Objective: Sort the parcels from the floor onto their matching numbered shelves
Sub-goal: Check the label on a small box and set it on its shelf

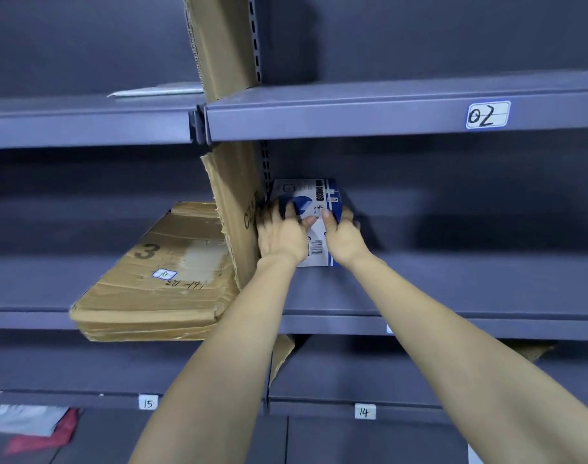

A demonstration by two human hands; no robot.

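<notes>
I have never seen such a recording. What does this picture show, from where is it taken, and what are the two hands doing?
The single picture comes from a camera worn on a person's head, looking forward at grey metal shelves. No machine is here: the left hand and right hand are bare, and both grip a white and blue box standing on the middle shelf. Left of it stands a cardboard divider, and beyond that lies a flattened carton. Handwritten labels read 02, 15 and 14.
</notes>
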